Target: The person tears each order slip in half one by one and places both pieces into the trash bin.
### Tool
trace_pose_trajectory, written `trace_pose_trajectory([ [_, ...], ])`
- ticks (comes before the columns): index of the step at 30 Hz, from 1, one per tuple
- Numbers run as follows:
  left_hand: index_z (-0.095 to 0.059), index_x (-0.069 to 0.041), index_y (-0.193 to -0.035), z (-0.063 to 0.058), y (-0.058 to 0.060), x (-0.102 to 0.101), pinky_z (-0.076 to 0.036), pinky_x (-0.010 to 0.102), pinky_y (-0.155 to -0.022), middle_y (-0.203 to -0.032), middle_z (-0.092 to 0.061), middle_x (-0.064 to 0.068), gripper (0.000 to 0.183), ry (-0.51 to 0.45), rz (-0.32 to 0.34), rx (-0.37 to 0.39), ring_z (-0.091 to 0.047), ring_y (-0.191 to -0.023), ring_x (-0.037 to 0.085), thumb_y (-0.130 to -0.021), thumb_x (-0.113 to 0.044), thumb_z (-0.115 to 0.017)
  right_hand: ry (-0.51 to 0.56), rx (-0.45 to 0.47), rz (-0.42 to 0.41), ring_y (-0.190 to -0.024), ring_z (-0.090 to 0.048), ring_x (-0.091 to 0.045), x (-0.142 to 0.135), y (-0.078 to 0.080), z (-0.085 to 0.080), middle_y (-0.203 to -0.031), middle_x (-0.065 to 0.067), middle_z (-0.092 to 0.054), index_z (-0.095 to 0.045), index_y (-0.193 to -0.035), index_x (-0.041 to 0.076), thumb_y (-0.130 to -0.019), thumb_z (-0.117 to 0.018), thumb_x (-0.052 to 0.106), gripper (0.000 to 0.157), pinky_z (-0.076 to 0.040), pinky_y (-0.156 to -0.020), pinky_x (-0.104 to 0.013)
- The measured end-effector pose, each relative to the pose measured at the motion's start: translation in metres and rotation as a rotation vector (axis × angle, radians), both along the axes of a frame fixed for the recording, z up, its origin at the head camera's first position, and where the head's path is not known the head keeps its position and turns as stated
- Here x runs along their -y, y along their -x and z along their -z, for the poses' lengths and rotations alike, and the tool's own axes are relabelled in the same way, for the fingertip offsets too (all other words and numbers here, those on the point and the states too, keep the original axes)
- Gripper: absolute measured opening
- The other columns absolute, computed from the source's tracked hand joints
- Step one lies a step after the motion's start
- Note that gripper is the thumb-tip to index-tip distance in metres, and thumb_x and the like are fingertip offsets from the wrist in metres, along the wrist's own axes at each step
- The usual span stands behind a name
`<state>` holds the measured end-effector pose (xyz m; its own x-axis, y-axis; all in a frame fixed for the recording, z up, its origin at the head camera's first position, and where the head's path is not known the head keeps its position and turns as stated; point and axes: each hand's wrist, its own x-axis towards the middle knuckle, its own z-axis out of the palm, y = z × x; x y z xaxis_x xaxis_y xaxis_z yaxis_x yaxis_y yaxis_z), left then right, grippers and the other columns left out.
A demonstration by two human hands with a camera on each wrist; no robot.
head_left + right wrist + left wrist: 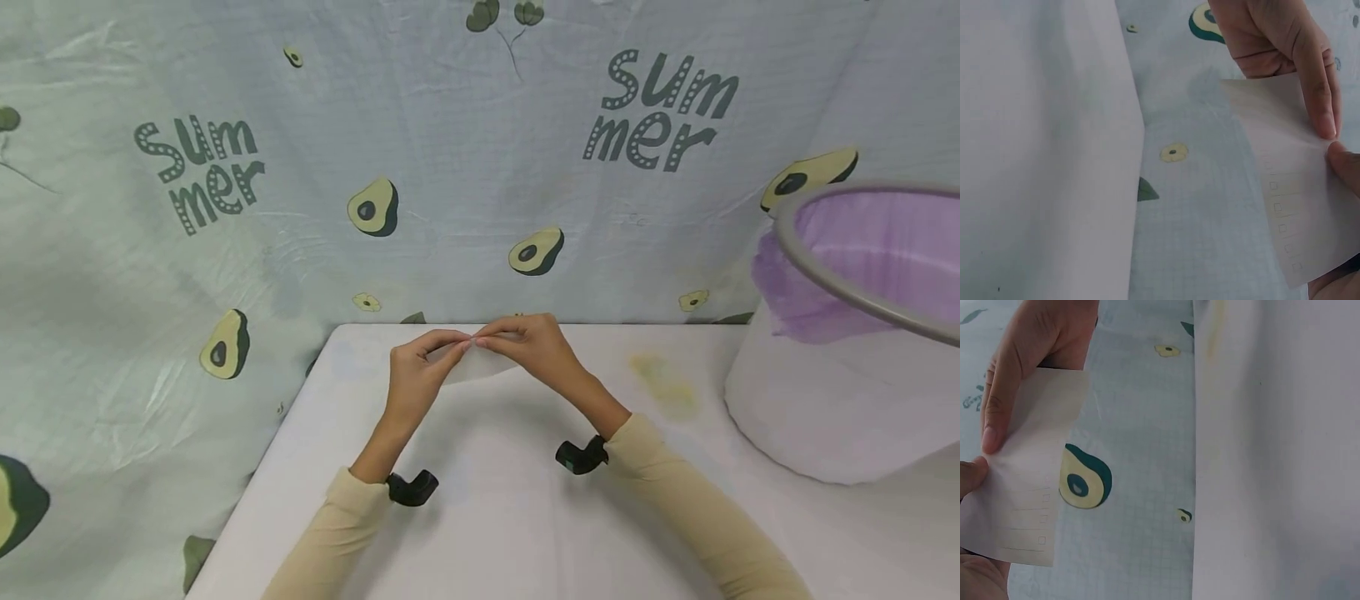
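A small sheet of thin white paper hangs between my two hands above the far edge of the table. My left hand pinches its upper edge between thumb and fingers. Right beside it, my right hand pinches the same edge, with the fingertips of both hands nearly meeting. In the left wrist view the paper shows faint printed lines and small square boxes, and it bends slightly near the fingertips. The same boxes appear on the paper in the right wrist view. Part of each hand lies behind the sheet there.
A white table lies under both arms, with a yellowish stain toward its far right. On the right stands a large white bin with a purple liner and a grey rim. A cloth printed with avocados hangs behind.
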<state>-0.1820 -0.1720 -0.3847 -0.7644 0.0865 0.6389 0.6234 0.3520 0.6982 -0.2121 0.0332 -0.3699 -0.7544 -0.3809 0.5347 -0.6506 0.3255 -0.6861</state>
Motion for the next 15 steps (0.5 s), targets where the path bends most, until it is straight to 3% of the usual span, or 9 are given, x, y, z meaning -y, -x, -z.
trace_pose_trajectory([
  [7,-0.080,-0.005,-0.101,-0.011,-0.002,-0.025,-0.058,0.037,-0.089,-0.098,-0.078,0.007,0.012,-0.028,0.053,-0.026,-0.074,-0.098,0.020,-0.090,-0.010,-0.078,-0.025,-0.038,0.033,-0.090,-0.072,-0.009,-0.025,-0.012,-0.017,-0.095,0.006,-0.078,-0.083,-0.099,0.018,-0.089,-0.080,0.021,0.011,-0.059,-0.078,-0.031],
  [15,-0.080,-0.005,-0.100,-0.016,-0.002,-0.046,-0.058,0.034,-0.090,-0.097,-0.078,0.005,0.012,-0.043,0.103,-0.066,-0.074,-0.097,0.014,-0.091,-0.012,-0.077,-0.040,-0.098,0.075,-0.090,-0.073,-0.008,-0.046,-0.026,-0.027,-0.094,0.005,-0.078,-0.083,-0.099,0.016,-0.089,-0.080,0.019,0.011,-0.060,-0.077,-0.030],
])
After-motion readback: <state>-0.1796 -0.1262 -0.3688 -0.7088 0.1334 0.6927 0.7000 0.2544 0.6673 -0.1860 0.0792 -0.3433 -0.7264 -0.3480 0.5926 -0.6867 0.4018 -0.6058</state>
